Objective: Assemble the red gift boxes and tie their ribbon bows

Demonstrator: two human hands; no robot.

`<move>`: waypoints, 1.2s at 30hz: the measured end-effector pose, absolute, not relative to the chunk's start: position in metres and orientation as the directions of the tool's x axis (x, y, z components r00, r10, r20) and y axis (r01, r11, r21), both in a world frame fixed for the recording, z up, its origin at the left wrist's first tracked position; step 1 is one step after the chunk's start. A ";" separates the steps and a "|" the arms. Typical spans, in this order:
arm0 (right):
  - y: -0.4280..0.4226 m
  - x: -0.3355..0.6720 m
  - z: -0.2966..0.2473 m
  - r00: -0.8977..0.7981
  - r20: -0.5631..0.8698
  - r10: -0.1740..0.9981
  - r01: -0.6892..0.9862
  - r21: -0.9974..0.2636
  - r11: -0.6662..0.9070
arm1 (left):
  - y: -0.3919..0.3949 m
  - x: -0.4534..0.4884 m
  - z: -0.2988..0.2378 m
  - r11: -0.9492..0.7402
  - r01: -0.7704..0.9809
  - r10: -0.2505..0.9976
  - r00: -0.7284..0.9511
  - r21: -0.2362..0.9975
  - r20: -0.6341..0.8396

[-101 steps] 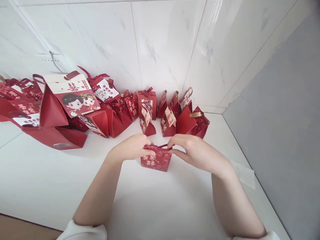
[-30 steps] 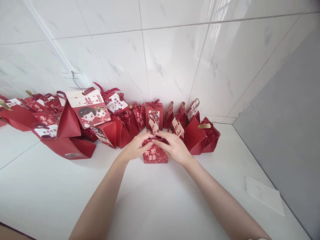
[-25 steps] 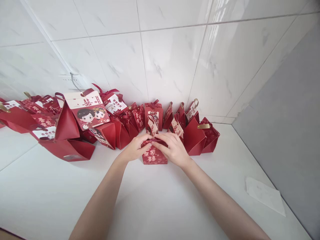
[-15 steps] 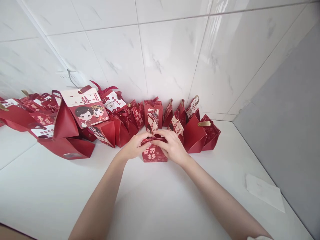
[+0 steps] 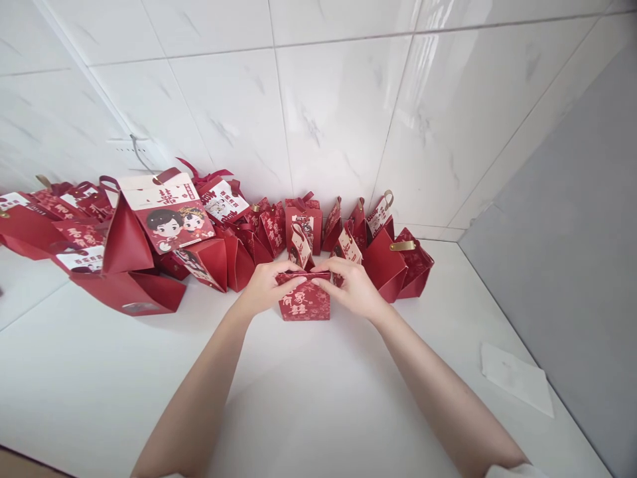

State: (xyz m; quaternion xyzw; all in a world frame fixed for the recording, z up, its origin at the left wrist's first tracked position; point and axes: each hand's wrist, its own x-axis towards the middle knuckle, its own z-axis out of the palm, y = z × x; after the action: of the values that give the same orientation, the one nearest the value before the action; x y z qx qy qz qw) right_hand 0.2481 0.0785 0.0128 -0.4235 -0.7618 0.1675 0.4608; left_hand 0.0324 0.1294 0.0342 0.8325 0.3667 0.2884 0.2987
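A small red gift box (image 5: 305,304) with pale Chinese lettering stands upright on the white tabletop (image 5: 298,392). At its top edge, my left hand (image 5: 271,285) pinches the left side between thumb and fingers. My right hand (image 5: 351,284) grips the right side of that edge the same way, and the two thumbs lie along the front. Just behind are two small boxes with cream tops, the left one (image 5: 300,245) and the right one (image 5: 347,244), partly hidden by my hands.
Several red gift boxes crowd the left, among them a large box with cartoon faces (image 5: 174,222). Larger red boxes (image 5: 383,265) stand to the right. A white paper (image 5: 517,380) lies near the grey panel (image 5: 572,219). Behind rises a tiled wall (image 5: 338,119) with a socket (image 5: 137,154).
My right thumb has drawn back from the middle to the right, and my hands now sit farther apart along the box's top edge. The view has shifted slightly.
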 end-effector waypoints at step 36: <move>0.084 0.211 -0.051 0.190 0.393 0.900 0.201 -0.912 0.357 | 0.140 0.033 -0.042 -0.215 -0.019 0.963 0.159 0.976 0.215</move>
State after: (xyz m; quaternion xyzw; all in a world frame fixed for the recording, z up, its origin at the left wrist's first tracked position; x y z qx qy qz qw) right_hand 0.2109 0.0840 -0.0515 -0.4864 -0.5658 0.2917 0.5985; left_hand 0.0334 0.1398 -0.0421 0.5896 0.4006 0.5097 0.4817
